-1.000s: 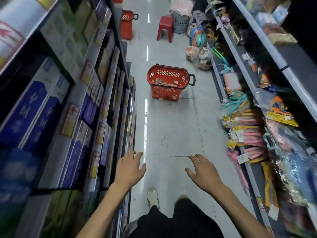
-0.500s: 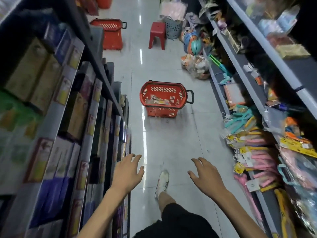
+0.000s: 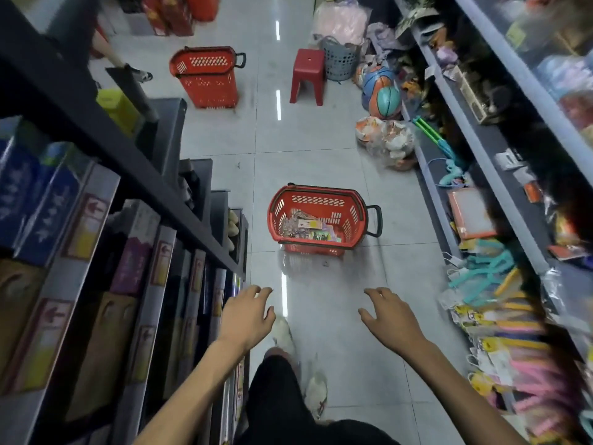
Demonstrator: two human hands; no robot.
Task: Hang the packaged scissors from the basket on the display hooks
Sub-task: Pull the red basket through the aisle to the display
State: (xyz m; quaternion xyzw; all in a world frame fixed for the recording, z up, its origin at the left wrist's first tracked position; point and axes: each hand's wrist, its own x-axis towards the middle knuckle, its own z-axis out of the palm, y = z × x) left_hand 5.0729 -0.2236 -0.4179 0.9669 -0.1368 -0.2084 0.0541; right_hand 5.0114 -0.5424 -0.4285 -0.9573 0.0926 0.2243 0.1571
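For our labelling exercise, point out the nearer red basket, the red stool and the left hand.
Nearer basket (image 3: pixel 317 207): head view, far wall.
Stool (image 3: pixel 309 58): head view, seat top.
Left hand (image 3: pixel 247 317): head view, its back.

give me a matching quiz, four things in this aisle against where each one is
Things:
1 nearer red plastic basket
2 farther red plastic basket
3 red plastic stool
4 teal and orange ball

Places:
a beside the grey perforated bin
b at the aisle's right edge
c mid-aisle, holding packaged goods
d far up the aisle, on the left

Pairs: 1-c, 2-d, 3-a, 4-b
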